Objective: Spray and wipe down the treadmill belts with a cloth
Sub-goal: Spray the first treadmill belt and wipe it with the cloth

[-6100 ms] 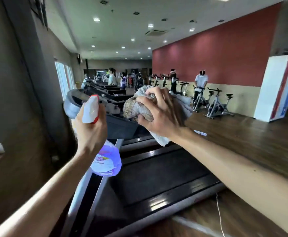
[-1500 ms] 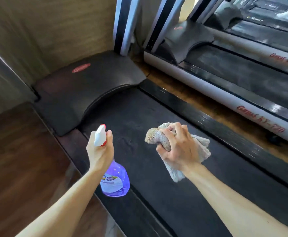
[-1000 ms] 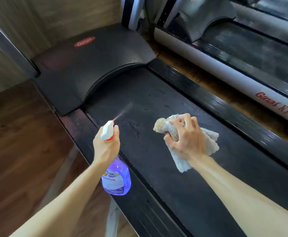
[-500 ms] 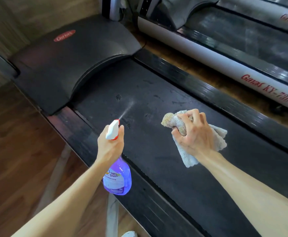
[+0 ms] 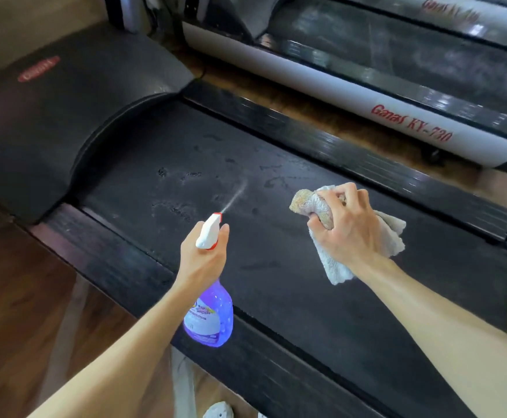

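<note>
The left hand (image 5: 199, 260) holds the bottle (image 5: 209, 315) in a closed grip, nozzle aimed toward 1 o'clock so mist lands on the belt (image 5: 276, 267). At 3 o'clock, the right hand (image 5: 348, 233) clutches the bunched cloth (image 5: 394, 236) just above the belt, probably ready to wipe.

Spray bottle (image 5: 209, 315) left of cloth (image 5: 330, 236), both above treadmill belt (image 5: 276, 282).

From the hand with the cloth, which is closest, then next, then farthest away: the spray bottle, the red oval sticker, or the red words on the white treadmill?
From the right hand:
1. Spray bottle, just to its left, held in the left hand.
2. Red words on the white treadmill, up and to the right.
3. Red oval sticker, far up left on the black motor cover.
</note>
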Available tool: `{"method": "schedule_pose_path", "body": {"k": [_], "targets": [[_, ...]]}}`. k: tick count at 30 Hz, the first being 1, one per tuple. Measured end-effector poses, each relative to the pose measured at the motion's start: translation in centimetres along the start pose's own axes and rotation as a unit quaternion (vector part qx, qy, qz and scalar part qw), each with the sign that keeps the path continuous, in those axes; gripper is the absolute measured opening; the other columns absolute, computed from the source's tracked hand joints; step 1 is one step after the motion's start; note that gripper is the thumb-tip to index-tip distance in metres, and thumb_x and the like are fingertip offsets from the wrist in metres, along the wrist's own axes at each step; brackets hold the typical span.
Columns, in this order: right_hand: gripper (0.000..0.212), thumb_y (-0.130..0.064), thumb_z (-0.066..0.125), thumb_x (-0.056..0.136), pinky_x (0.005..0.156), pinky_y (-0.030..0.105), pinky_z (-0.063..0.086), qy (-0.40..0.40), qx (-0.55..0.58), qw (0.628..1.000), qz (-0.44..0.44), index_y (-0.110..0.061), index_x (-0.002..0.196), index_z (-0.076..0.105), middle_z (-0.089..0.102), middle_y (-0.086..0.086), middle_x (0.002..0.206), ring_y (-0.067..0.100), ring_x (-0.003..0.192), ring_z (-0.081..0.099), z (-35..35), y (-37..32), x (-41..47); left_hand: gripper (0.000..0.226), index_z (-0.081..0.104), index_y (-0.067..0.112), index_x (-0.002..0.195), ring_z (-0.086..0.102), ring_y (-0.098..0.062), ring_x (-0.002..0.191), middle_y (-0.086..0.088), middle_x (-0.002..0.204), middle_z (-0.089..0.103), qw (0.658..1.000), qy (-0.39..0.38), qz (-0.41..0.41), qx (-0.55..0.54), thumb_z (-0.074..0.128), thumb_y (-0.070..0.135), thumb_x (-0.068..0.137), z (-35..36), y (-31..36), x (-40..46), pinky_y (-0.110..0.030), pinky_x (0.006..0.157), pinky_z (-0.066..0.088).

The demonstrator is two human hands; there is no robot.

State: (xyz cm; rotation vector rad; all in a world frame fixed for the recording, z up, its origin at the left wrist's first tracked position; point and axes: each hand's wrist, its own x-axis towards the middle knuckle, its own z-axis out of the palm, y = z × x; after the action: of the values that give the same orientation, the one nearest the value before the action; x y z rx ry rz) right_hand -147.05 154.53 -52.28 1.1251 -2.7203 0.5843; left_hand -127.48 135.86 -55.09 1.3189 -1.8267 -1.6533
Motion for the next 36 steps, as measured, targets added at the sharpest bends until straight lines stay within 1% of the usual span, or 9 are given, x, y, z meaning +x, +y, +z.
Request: {"method": "schedule_pose_path", "body": {"k": [4, 8, 12, 17, 21, 27, 31, 33, 36], "targets": [[0.036, -0.039, 0.062, 0.089, 0.075, 0.042, 0.051, 0.004, -0.012, 1.0, 0.023, -0.019, 0.119, 0.069, 0.053, 0.005, 0.116, 0.031, 0.101, 0.05, -1.1, 2.7, -1.1, 0.033, 0.062, 0.014, 0.108, 0.045, -0.018, 0.063, 0.0, 0.075, 0.05, 0.998, -0.046, 0.004, 0.031, 0.068, 0.043, 0.093, 2.6, -0.1, -0.7, -0.039, 0.061, 0.048], [0.041, -0.042, 0.056, 0.088, 0.076, 0.042, 0.05, 0.008, -0.023, 0.998, 0.058, -0.018, 0.119, 0.069, 0.053, 0.006, 0.116, 0.032, 0.101, 0.05, -2.2, 5.4, -2.8, 0.007, 0.066, 0.036, 0.097, 0.047, -0.015, 0.064, 0.007, 0.075, 0.052, 0.995, -0.09, 0.016, 0.046, 0.069, 0.041, 0.093, 5.6, -0.2, -1.6, -0.049, 0.069, 0.057], [0.045, -0.045, 0.05, 0.088, 0.079, 0.043, 0.048, 0.007, -0.03, 0.996, 0.085, -0.018, 0.119, 0.068, 0.052, 0.006, 0.116, 0.031, 0.101, 0.049, -3.4, 7.6, -4.5, 0.018, 0.065, 0.024, 0.098, 0.046, -0.015, 0.062, 0.007, 0.073, 0.051, 0.989, -0.126, 0.026, 0.069, 0.068, 0.041, 0.093, 8.4, -0.2, -2.7, -0.054, 0.067, 0.056], [0.034, -0.038, 0.062, 0.091, 0.079, 0.043, 0.049, 0.012, -0.052, 0.992, 0.117, -0.019, 0.118, 0.068, 0.051, 0.005, 0.116, 0.031, 0.101, 0.049, -5.2, 10.9, -6.7, 0.025, 0.064, 0.019, 0.101, 0.047, -0.016, 0.06, 0.007, 0.071, 0.052, 0.978, -0.188, 0.039, 0.077, 0.066, 0.043, 0.094, 12.5, -0.8, -4.7, -0.041, 0.061, 0.05], [0.034, -0.039, 0.06, 0.09, 0.077, 0.044, 0.048, 0.028, -0.067, 0.988, 0.14, -0.019, 0.117, 0.067, 0.051, 0.006, 0.115, 0.031, 0.1, 0.048, -6.6, 13.3, -8.3, 0.043, 0.062, 0.012, 0.107, 0.048, -0.018, 0.061, 0.004, 0.072, 0.052, 0.969, -0.224, 0.04, 0.098, 0.063, 0.051, 0.09, 15.2, -1.1, -6.0, -0.046, 0.065, 0.052], [0.046, -0.046, 0.046, 0.087, 0.074, 0.044, 0.048, 0.061, -0.085, 0.979, 0.177, -0.016, 0.114, 0.067, 0.052, 0.007, 0.114, 0.035, 0.097, 0.049, -8.5, 16.6, -11.3, 0.019, 0.068, 0.03, 0.108, 0.046, -0.013, 0.058, 0.012, 0.07, 0.053, 0.945, -0.311, 0.031, 0.099, 0.067, 0.042, 0.093, 19.2, -1.7, -8.7, -0.038, 0.064, 0.051], [0.045, -0.045, 0.047, 0.087, 0.073, 0.044, 0.049, 0.065, -0.09, 0.973, 0.2, -0.017, 0.115, 0.068, 0.053, 0.007, 0.114, 0.035, 0.097, 0.05, -9.3, 18.2, -14.0, 0.016, 0.067, 0.027, 0.108, 0.041, -0.013, 0.053, 0.014, 0.062, 0.047, 0.925, -0.365, 0.026, 0.102, 0.066, 0.036, 0.095, 21.0, -3.0, -10.8, -0.032, 0.054, 0.042], [0.044, -0.044, 0.048, 0.086, 0.075, 0.044, 0.048, 0.062, -0.098, 0.971, 0.208, -0.017, 0.115, 0.068, 0.053, 0.007, 0.114, 0.035, 0.096, 0.05, -9.6, 18.8, -15.6, 0.014, 0.067, 0.029, 0.108, 0.039, -0.014, 0.053, 0.015, 0.059, 0.045, 0.918, -0.381, 0.028, 0.108, 0.065, 0.036, 0.096, 21.6, -3.8, -11.7, -0.031, 0.053, 0.04], [0.044, -0.044, 0.048, 0.086, 0.076, 0.041, 0.046, 0.061, -0.1, 0.968, 0.221, -0.018, 0.115, 0.068, 0.053, 0.006, 0.114, 0.033, 0.096, 0.048, -9.8, 19.3, -17.5, 0.021, 0.066, 0.022, 0.105, 0.038, -0.016, 0.055, 0.012, 0.06, 0.043, 0.908, -0.399, 0.031, 0.121, 0.064, 0.04, 0.094, 21.9, -4.8, -12.7, -0.034, 0.054, 0.04]]}}
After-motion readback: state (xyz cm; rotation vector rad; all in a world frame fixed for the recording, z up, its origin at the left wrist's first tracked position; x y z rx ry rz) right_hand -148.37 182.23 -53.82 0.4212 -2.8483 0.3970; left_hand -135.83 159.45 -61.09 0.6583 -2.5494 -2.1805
